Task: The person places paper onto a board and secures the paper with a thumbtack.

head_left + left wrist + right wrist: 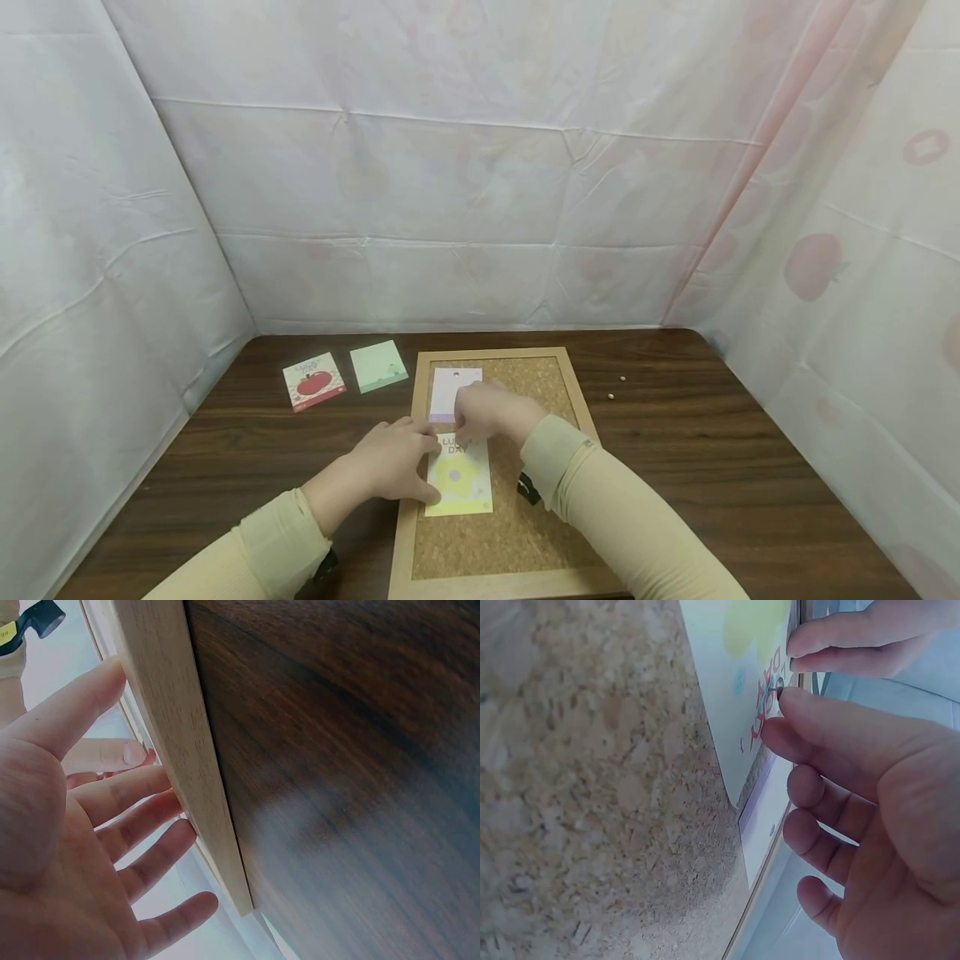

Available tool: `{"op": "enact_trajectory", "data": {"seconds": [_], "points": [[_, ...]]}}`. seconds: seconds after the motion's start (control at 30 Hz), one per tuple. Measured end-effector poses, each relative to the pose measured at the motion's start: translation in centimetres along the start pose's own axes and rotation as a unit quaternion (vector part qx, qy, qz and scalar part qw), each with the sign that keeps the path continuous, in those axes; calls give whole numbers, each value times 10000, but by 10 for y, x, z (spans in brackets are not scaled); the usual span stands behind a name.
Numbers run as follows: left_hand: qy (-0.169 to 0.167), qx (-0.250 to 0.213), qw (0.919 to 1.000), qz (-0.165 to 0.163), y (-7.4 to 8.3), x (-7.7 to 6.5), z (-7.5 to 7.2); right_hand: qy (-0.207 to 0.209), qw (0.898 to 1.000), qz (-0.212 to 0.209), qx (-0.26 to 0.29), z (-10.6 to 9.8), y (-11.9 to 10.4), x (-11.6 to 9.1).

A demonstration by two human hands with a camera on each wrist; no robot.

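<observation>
A yellow flower card (459, 479) lies on the framed cork board (525, 542), below a white card with a purple strip (444, 392). My right hand (491, 410) is over the yellow card's top edge. In the right wrist view it pinches a small thumbtack (775, 689) between thumb and forefinger, the metal point toward the card's printed lettering. My left hand (393, 460) rests at the card's left side, thumb and fingertips on its edge. Seen from the left wrist, its fingers (124, 795) are spread along the wooden frame (169, 712).
A card with a red fruit (315, 383) and a pale green card (378, 367) lie on the dark wooden table (675, 467), left of the board. Two small light-coloured tacks (611, 397) lie to its right. White printed cloth (465, 183) hangs behind and at both sides.
</observation>
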State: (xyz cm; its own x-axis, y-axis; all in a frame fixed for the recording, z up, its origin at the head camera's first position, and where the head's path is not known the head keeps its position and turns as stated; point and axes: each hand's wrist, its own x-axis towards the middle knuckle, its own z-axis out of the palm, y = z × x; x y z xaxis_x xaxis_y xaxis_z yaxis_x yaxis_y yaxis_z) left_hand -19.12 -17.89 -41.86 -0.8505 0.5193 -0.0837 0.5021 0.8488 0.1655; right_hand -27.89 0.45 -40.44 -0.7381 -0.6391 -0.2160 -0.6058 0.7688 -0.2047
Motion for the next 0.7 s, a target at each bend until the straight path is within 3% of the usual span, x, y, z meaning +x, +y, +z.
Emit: {"op": "enact_trajectory", "data": {"seconds": [0.7], "points": [[-2,41,10000,-57,-1,1,2,10,9998,36,-216,4,-1,2]]}}
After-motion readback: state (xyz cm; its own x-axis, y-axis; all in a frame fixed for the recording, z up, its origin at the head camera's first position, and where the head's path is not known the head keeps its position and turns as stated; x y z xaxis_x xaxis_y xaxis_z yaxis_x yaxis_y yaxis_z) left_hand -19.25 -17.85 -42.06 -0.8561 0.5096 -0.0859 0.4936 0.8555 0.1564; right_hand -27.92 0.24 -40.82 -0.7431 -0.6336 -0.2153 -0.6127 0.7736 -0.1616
